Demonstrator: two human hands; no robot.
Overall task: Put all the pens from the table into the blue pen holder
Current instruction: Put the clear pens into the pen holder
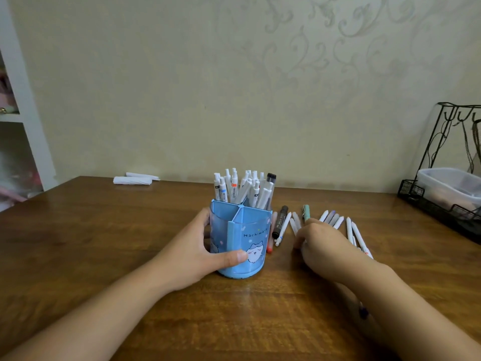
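Gathering loose pens beside the holder

The left hand (205, 252) clasps the blue pen holder (240, 241) mid-table, its rear compartments full; the right hand (321, 239) lies curled over the loose pens (335, 221) toward the table's right edge, grip unclear. Best lifted singly and dropped upright into the empty front compartment.

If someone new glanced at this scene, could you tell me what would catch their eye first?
Probably the blue pen holder at the table's centre, its rear compartments crammed with white pens, steadied by the left hand. Next, the loose pens lying to its right, where the right hand rests on them.
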